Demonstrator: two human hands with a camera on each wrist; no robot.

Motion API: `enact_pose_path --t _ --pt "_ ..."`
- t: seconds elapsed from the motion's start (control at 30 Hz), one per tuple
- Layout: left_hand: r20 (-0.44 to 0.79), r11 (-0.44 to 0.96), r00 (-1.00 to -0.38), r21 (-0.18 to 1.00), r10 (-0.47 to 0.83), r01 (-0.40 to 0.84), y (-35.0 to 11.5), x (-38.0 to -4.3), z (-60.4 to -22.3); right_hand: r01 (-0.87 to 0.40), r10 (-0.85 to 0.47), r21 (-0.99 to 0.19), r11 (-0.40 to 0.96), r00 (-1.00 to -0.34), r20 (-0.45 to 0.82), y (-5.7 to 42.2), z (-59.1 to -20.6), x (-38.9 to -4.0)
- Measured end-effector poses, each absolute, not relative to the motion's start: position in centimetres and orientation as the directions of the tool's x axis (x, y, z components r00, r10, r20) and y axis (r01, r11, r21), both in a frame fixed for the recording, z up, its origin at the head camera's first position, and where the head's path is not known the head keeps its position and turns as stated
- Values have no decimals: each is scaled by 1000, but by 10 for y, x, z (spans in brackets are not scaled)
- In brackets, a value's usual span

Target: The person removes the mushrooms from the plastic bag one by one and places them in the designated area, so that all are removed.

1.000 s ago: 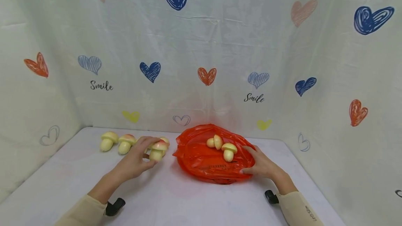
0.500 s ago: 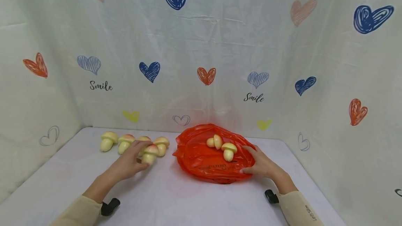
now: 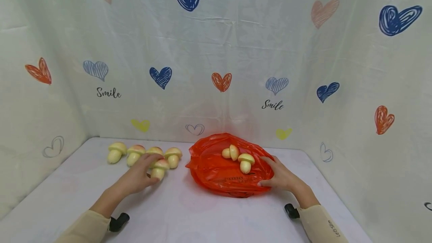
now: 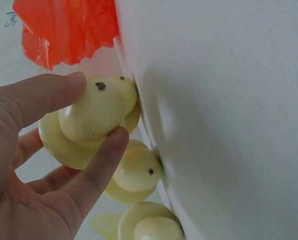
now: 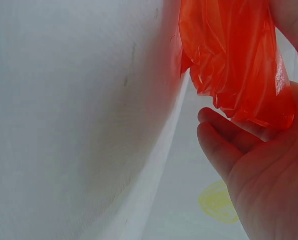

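Observation:
My left hand (image 3: 140,172) pinches a toy mushroom (image 3: 158,170), pale yellow with a pinkish cap, between thumb and fingers. In the left wrist view the stem end of this mushroom (image 4: 91,115) faces the camera, with the thumb on one side and fingers on the other. Close behind it are two more mushrooms, one partly covered (image 3: 155,150) and one standing at the right (image 3: 173,156). My right hand (image 3: 281,175) holds the right side of a red plastic bag (image 3: 216,179), its mouth spread open. Thumb and fingers grip the bag's edge (image 5: 238,65); some fingertips are hidden behind it.
Two more mushrooms stand at the back left, one at the end (image 3: 116,152) and one beside it (image 3: 135,154). Inside the bag lie a tipped mushroom (image 3: 231,152) and another one (image 3: 246,163). The white table (image 3: 202,220) meets a heart-printed curtain (image 3: 236,55).
My left hand has moved left and slightly nearer with the mushroom, uncovering the mushroom at the right of the row. The right hand and the bag have stayed put.

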State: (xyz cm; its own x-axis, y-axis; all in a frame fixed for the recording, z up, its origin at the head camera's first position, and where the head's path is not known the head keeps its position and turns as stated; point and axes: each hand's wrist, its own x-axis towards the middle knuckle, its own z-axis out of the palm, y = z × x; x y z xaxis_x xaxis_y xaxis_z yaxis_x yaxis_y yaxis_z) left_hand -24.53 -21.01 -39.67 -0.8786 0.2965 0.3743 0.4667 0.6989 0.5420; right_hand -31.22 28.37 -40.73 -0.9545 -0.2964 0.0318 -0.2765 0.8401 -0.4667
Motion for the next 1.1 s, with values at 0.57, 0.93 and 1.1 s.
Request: enact_pose_path --t 0.57,0.93,1.1 --pt "331 761 -892 477 309 440 -210 -247 -399 -281 -301 -473 835 -953 35 282 -405 -310" --pt "353 768 -882 452 313 454 -208 -246 -399 -272 -293 -469 840 -956 30 283 -406 -311" --pt "322 780 -898 461 298 424 -209 -247 -399 -276 -296 -471 838 -955 32 283 -406 -311"
